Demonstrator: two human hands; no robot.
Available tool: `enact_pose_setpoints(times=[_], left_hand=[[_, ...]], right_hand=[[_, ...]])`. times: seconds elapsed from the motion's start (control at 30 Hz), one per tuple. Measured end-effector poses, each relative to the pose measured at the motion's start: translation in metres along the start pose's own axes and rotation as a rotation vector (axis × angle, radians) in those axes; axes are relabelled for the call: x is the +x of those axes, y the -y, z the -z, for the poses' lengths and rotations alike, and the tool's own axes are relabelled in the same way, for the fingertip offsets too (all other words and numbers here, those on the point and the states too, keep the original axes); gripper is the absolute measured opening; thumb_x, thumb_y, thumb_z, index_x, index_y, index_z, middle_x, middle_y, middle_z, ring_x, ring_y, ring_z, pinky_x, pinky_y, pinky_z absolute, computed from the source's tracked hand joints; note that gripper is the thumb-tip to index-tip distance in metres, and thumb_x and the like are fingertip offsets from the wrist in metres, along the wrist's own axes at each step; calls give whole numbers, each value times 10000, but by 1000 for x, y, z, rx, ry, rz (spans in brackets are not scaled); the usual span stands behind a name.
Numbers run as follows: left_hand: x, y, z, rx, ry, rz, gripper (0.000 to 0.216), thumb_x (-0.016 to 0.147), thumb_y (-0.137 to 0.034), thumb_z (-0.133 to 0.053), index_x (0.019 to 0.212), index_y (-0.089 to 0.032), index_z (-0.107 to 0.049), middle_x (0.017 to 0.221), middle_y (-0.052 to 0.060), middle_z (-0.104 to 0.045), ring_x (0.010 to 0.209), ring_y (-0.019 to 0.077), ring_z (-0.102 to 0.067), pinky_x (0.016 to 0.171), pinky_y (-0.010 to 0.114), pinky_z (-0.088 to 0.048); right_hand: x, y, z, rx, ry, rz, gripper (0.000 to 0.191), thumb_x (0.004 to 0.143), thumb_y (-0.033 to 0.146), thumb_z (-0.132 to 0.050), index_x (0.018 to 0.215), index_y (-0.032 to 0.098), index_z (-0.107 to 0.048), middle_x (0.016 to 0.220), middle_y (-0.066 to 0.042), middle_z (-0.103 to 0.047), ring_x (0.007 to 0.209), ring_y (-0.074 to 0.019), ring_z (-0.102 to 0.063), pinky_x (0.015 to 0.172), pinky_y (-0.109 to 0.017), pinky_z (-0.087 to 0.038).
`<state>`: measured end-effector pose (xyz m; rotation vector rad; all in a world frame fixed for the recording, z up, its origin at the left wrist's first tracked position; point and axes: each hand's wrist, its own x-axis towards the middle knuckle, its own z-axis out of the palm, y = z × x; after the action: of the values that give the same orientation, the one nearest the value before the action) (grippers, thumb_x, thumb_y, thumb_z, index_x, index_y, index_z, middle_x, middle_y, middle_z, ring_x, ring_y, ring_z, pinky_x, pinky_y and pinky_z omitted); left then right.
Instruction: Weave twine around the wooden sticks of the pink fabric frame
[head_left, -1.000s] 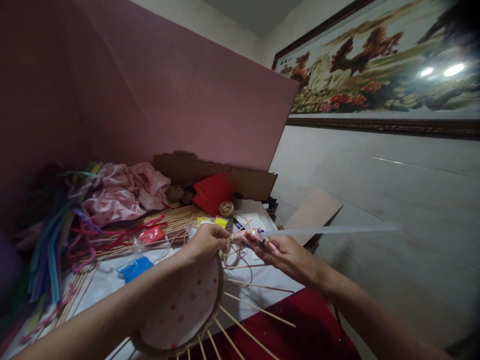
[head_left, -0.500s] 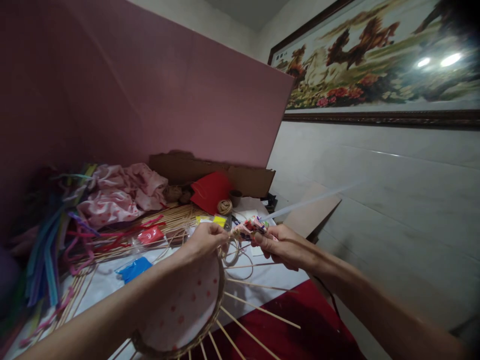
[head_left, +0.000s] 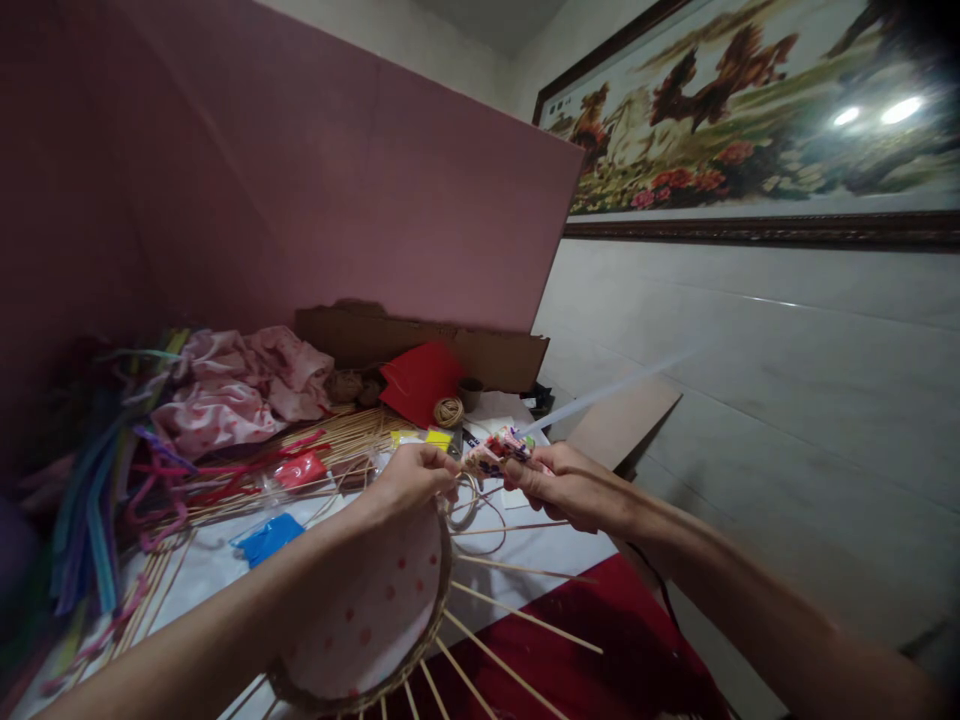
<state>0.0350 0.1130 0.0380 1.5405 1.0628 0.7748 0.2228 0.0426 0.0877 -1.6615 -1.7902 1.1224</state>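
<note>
In my right hand (head_left: 566, 485) is a hot glue gun (head_left: 495, 452) with a bright floral pattern. A long translucent glue stick (head_left: 600, 395) juts from its back, up and to the right, and a dark cord hangs below the wrist. The gun's tip points left, close to the fingertips of my left hand (head_left: 420, 475). Those fingers are pinched together at the upper rim of a round woven basket base (head_left: 382, 615), lined with white cloth with pink dots. Thin sticks (head_left: 517, 612) fan out from its rim. The exact contact under the left fingertips is hidden.
Behind lie pink cloth (head_left: 240, 390), a red sheet (head_left: 424, 382), a twine ball (head_left: 448, 412) and a cardboard strip (head_left: 495, 362). A blue packet (head_left: 268, 540), a red packet (head_left: 300, 468) and coloured strips (head_left: 97, 520) are at left. A tiled wall (head_left: 810, 400) stands to the right.
Both hands stay almost in place. The glue gun appears slightly turned in my right hand, and the view has shifted a little.
</note>
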Motion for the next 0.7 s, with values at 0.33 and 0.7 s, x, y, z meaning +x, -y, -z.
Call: enact_pose_setpoints(times=[0.33,0.7], left_hand=[[-3,-3,-1,-22,-12,5,113,573,-100,-567,652,-173,-535,486,-3,-610,496,139,-543,521,258,-360],[-5,-8,0,-41,-13,18,115,601,-89,-577,642,-178,-519,492,-5,-605,497,140,-558,522,261,-374]], right_hand=[[2,3,3,5,22,-23,595,730,743,-450,805,157,-515,522,83,-313,393,-37,-227,315,-160,-148],[1,7,3,-54,21,1,603,732,750,-436,774,155,-524,507,80,-308,396,-46,-226,342,-186,-129]])
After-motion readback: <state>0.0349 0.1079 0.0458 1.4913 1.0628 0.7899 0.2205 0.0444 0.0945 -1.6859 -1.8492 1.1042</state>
